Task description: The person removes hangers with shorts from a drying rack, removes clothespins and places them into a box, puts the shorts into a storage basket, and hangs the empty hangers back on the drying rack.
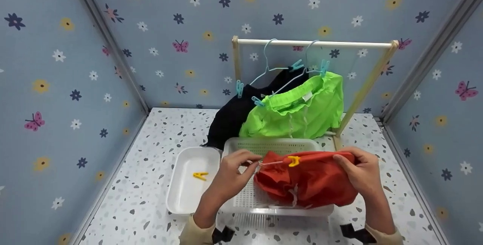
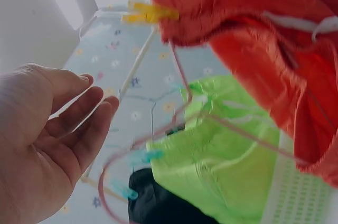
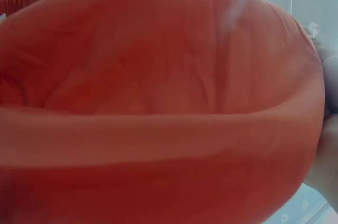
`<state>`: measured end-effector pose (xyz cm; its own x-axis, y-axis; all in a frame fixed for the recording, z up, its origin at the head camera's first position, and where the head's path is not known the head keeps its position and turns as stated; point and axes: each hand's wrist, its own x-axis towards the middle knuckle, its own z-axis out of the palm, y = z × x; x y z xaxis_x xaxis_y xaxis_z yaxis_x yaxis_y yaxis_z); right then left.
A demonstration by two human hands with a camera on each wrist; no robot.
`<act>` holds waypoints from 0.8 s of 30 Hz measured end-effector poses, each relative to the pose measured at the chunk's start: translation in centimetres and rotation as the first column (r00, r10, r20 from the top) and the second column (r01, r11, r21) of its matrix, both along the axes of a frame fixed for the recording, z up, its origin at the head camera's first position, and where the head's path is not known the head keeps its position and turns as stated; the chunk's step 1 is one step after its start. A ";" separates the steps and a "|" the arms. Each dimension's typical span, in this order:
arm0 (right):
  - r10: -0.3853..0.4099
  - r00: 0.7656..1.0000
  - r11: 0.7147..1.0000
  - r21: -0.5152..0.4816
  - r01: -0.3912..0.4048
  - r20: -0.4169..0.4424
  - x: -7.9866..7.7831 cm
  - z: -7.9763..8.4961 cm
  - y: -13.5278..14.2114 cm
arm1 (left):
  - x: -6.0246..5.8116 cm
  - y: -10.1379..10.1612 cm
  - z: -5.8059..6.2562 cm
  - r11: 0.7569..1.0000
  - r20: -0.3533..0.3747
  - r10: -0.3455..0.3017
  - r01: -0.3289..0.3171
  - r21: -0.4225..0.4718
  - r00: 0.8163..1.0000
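Red shorts [image 1: 317,181] with a white drawstring are held over the white basket. My right hand [image 1: 362,167] grips their right side, thumb in front; in the right wrist view the red fabric [image 3: 158,139] covers most of the picture. A yellow clothespin [image 1: 293,161] clips the waistband to a thin pale pink hanger [image 2: 185,81]. My left hand [image 1: 237,169] is at the hanger's left end in the head view. In the left wrist view my left hand [image 2: 63,123] has loosely bent fingers with a gap to the thumb, and nothing shows between them.
A wooden rack [image 1: 317,43] stands behind, with black clothing [image 1: 230,118] and lime green shorts [image 1: 294,113] on blue hangers. The white basket [image 1: 277,211] stands in front of it. Left of that, a white tray [image 1: 175,184] holds a yellow clothespin [image 1: 200,176].
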<state>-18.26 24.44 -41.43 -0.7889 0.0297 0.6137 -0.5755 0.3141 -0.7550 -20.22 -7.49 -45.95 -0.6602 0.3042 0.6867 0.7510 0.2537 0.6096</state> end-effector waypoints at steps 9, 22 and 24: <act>0.074 0.991 0.990 -0.108 -0.086 -0.111 -0.7 1.9 -2.9 | -0.4 2.0 0.3 0.998 -0.004 -0.061 0.061 -0.032 0.998; 0.051 0.976 0.991 -0.110 -0.076 -0.210 -2.3 2.4 -6.3 | -2.1 3.3 0.4 0.984 -0.021 0.001 0.003 0.181 1.000; 0.054 0.971 0.991 -0.104 -0.080 -0.232 -2.4 2.4 -6.5 | -1.9 3.4 1.3 0.973 -0.002 -0.024 0.024 0.227 1.000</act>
<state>-20.69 17.93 -39.02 -0.6308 0.0597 0.7737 -0.7537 0.1901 -0.6292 -22.09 -4.06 -44.67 -0.6551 0.1556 0.7393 0.7548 0.0904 0.6497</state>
